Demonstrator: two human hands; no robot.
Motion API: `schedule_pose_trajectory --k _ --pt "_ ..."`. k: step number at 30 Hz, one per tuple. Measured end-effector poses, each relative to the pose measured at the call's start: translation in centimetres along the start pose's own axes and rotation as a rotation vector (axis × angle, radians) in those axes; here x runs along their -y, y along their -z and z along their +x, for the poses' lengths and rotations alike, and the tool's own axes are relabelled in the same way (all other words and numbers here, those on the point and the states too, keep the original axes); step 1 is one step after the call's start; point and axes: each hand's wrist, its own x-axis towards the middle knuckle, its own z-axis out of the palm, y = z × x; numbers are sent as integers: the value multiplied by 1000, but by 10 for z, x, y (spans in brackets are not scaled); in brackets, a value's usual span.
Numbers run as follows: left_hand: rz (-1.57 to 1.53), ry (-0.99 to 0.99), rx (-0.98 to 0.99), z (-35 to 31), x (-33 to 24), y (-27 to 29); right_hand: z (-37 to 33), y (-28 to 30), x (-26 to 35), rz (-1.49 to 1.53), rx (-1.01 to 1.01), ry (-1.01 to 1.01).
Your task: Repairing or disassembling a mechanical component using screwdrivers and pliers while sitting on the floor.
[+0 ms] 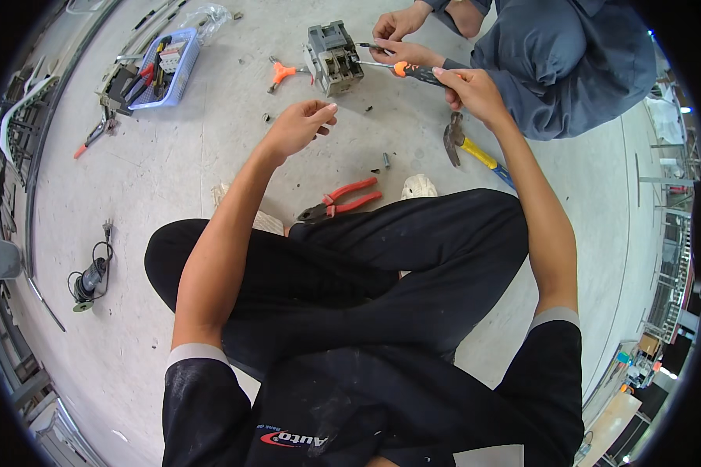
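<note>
Head view: my left hand (302, 128) and right hand (473, 95), two in all, well apart above a pale grey concrete floor (148, 187). My right hand is closed around one screwdriver with a black-and-orange handle (419, 73), its steel shaft reaching the single grey, boxy electrical unit (333, 64), which stands on the floor. My left hand hovers nearby, fingers half-curled; whether they pinch anything small, I cannot tell. Beside the unit, two hands of one co-worker (568, 66) in grey-blue clothing are close together. Lying around: one orange three-armed tool (283, 72), left of the unit; one claw hammer with a yellow-and-blue handle (477, 149); one pair of red-handled pliers (349, 188); one blue plastic basket (184, 68) holding several tools.
</note>
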Motion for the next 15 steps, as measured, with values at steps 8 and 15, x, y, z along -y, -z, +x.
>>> schedule_pose_trajectory --k 8,15 --pt "114 -117 -54 5 11 0 -2 1 1 10 -10 0" --pt "185 -136 -68 6 12 -1 0 -1 -2 28 7 -4"
